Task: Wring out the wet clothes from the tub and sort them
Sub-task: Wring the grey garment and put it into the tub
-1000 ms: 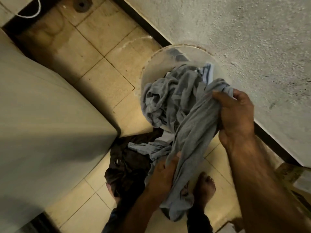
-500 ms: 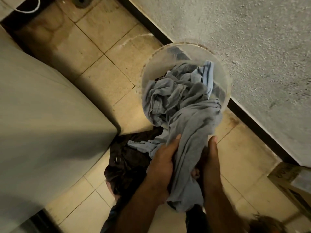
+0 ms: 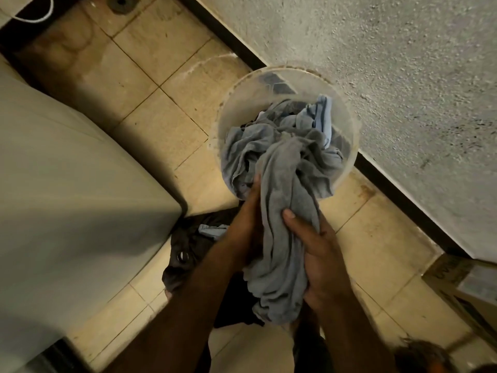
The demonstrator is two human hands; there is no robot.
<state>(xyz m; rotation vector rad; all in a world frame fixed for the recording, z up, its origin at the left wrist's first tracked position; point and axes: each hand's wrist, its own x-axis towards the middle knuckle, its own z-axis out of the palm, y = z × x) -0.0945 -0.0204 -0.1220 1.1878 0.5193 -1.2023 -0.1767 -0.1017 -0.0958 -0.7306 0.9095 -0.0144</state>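
A round translucent tub [image 3: 236, 103] stands on the tiled floor against the wall, with grey and light blue wet clothes [image 3: 320, 117] heaped in it. A long grey garment [image 3: 282, 200] trails out of the tub toward me. My left hand [image 3: 247, 219] grips it from the left side, fingers pointing up toward the tub. My right hand [image 3: 317, 254] wraps round the bunched cloth lower down, thumb across the front. The garment's lower end hangs below my hands.
A dark garment [image 3: 185, 254] with a metal button lies on the floor under my arms. A large pale appliance [image 3: 67, 197] fills the left. A rough plaster wall [image 3: 390, 76] runs along the right. A cardboard box [image 3: 468, 281] sits at lower right.
My right hand dropped from the top of the grey garment near the tub down to beside my left hand. Both hands now squeeze the bunched cloth close together.
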